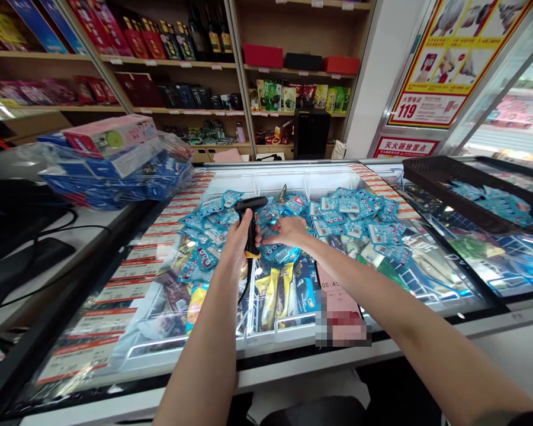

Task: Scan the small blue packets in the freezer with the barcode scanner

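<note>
A black barcode scanner (250, 228) with a yellow-edged base is upright in my left hand (237, 239), the fingers wrapped round its handle. Just to its right, my right hand (291, 231) has bent fingers closed on a small blue packet (285, 254); its fingertips are partly hidden. Both hands are over the glass lid of a chest freezer. Many similar blue packets lie loose across the glass, with a group (349, 204) to the right and others (204, 257) on the left. A cable runs down from the scanner.
A phone (337, 296) lies at the freezer's front edge under my right forearm. At right stands a dark plastic basket (459, 204) with more blue packets. Plastic-wrapped boxes (115, 160) are stacked at left, near black cables (35, 236). Stocked shelves (169, 62) stand behind.
</note>
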A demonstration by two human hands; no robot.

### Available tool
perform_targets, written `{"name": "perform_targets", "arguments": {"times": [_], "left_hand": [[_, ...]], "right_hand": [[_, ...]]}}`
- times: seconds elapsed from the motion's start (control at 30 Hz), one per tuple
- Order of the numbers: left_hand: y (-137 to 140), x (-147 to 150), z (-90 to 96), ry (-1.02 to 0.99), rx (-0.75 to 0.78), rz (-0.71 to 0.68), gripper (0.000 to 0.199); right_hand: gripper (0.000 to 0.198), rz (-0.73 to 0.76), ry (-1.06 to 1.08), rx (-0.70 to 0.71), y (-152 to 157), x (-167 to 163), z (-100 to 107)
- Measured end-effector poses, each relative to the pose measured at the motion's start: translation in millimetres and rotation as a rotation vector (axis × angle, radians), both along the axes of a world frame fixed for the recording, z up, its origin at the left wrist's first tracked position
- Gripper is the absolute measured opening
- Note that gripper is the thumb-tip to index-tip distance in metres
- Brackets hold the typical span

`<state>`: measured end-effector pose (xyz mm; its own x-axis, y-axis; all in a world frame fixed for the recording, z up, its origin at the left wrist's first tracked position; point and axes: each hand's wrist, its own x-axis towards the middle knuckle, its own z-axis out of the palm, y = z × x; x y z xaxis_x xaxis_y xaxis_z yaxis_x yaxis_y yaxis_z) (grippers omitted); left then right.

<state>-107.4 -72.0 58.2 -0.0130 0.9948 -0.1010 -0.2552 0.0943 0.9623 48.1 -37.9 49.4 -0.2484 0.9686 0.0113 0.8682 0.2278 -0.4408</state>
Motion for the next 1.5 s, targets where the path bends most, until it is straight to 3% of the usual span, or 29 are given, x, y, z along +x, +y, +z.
{"name": "perform_targets", "arguments": {"times": [0.33, 0.53, 0.7, 1.07, 1.3, 1.5], "left_hand": [[1, -1, -2.5, 0.011, 0.001, -0.009, 0.054], [1, -2, -3.5, 0.012, 0.005, -0.004, 0.054], [0, 0, -2.3, 0.021, 0.01, -0.004, 0.054], [-4, 7, 3.9, 0.04, 0.016, -0.043, 0.052], [-13, 18, 9.8, 0.036, 0.014, -0.155, 0.052], [-22, 34, 17.0, 0.056, -0.026, -0.253, 0.048]], "right_hand": [[0.058, -0.022, 0.016, 0.048, 0, 11, -4], [0.051, -0.049, 0.063, -0.067, 1, 25, 5], [0.056, -0.047, 0.117, -0.075, 1, 29, 4], [0.057, -0.228, 0.39, 0.044, 9, 88, -17], [0.054, -0.223, 0.838, -0.142, -11, 113, -15], [0.045, -0.193, 1.083, -0.076, -22, 125, -21]]}}
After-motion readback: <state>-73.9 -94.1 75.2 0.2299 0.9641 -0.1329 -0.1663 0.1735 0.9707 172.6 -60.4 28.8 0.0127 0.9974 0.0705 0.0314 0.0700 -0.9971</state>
